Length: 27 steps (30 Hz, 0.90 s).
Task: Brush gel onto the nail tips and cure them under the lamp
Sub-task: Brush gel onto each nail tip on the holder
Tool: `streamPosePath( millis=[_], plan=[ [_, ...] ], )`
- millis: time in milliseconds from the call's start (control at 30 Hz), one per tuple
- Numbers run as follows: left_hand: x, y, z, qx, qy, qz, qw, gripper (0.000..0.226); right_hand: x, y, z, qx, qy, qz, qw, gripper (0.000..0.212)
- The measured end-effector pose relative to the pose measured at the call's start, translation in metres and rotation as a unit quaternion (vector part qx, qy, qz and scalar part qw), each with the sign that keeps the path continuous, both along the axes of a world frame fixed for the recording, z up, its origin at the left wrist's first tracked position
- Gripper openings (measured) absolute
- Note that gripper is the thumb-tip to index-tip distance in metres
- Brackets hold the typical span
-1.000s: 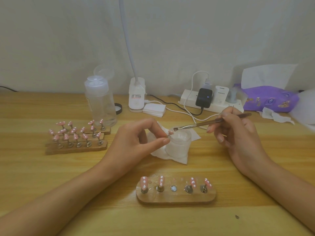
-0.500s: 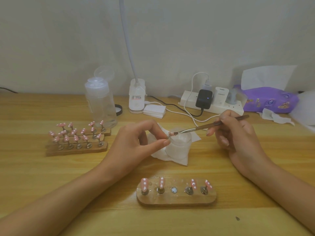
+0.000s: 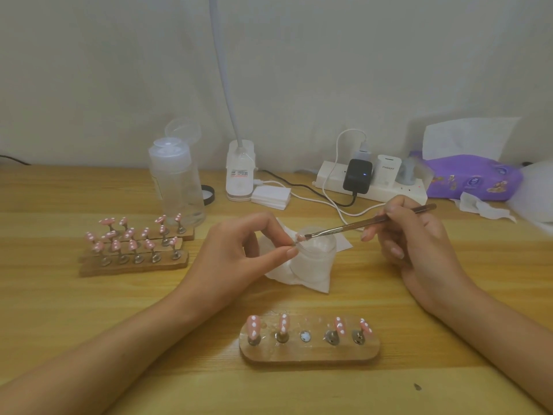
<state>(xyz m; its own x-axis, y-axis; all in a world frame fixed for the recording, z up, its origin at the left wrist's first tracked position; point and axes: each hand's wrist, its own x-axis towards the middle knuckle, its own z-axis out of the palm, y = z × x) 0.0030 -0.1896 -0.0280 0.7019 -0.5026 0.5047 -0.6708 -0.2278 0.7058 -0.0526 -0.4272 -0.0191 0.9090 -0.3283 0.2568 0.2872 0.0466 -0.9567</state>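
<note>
My left hand point(image 3: 239, 253) pinches a small pink nail tip point(image 3: 298, 237) on its stand between thumb and forefinger, just above a frosted gel jar point(image 3: 314, 253). My right hand point(image 3: 416, 238) holds a thin brush point(image 3: 368, 223) whose bristles touch that nail tip. In front of me lies a wooden holder point(image 3: 309, 350) carrying several pink dotted nail tips, with its middle socket point(image 3: 305, 336) bare. The white lamp base point(image 3: 240, 172) stands at the back, its neck rising out of view.
Wooden racks of pink nail tips point(image 3: 134, 244) sit at the left beside a clear liquid bottle point(image 3: 176, 184). A white tissue point(image 3: 299, 274) lies under the jar. A power strip point(image 3: 368, 181) with cables, a purple tissue pack point(image 3: 472, 178) and cotton pads point(image 3: 270, 196) line the back.
The brush tip has come down from above the jar onto the nail tip held in my left hand. My left hand has stayed in place.
</note>
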Motion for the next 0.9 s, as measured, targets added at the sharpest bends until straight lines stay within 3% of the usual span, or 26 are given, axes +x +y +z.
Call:
streamPosePath(
  millis=[167,300,433,567,900],
  plan=[
    [-0.0005,0.0008,0.0007,0.002,-0.001,0.001,1.0,0.01,-0.0013,0.0011,0.0003,-0.03,-0.02,0.023,0.999,0.034],
    [-0.0034,-0.0001,0.0006,0.01,-0.018,0.01,1.0,0.012,-0.0007,-0.001,-0.0002,0.0,-0.011,0.002,1.0,0.037],
    [-0.0019,0.0004,0.0015,0.014,-0.024,0.016,0.999,0.01,-0.0024,0.0018,0.0011,-0.03,-0.021,0.032,0.999,0.032],
    [-0.0018,0.0004,0.0016,0.014,-0.03,0.018,0.999,0.012,-0.0009,-0.0004,0.0,0.0,-0.008,0.008,1.0,0.041],
    [-0.0008,0.0008,0.0013,0.012,-0.025,0.018,0.999,0.011,-0.0015,0.0011,0.0017,-0.005,-0.006,0.022,1.0,0.034]
  ],
)
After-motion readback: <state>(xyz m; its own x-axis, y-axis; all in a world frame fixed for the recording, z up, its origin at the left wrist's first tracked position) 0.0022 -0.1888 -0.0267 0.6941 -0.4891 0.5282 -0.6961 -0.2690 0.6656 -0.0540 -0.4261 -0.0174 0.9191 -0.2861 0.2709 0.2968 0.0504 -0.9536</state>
